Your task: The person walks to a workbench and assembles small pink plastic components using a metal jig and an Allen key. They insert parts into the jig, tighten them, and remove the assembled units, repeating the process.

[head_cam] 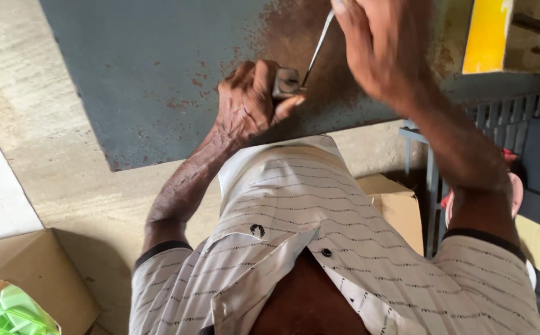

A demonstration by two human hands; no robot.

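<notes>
Looking down from the head camera over the person's own chest, a white shirt (pixel 319 248) with thin dark broken stripes and dark-edged short sleeves fills the lower middle of the view; at far left, low in the corner, an open cardboard box (pixel 34 273) sits on the pale concrete floor (pixel 40 130), with something green and glossy (pixel 3 310) showing at its edge; above it, a grey-blue painted metal surface (pixel 158 62) spreads across the top of the view, speckled with rust that thickens to a brown patch near the middle; the left hand (pixel 248 102) rests on that surface close to its near edge, its grip closed firmly around a small grey metal block (pixel 286 82), fingers curled over the top and thumb pressed along the side; a thin, pale metal rod (pixel 318 46) slants up and to the right from the block, its lower tip touching the block; the right hand (pixel 384 46) is above and to the right, blurred, its grip closed on the upper end of the rod, which disappears under the fingers; below the right forearm, a second cardboard box (pixel 400 205) stands beside grey metal slats (pixel 499 118); at the top right corner, a yellow panel (pixel 487 34) stands next to a dull brown box.
</notes>
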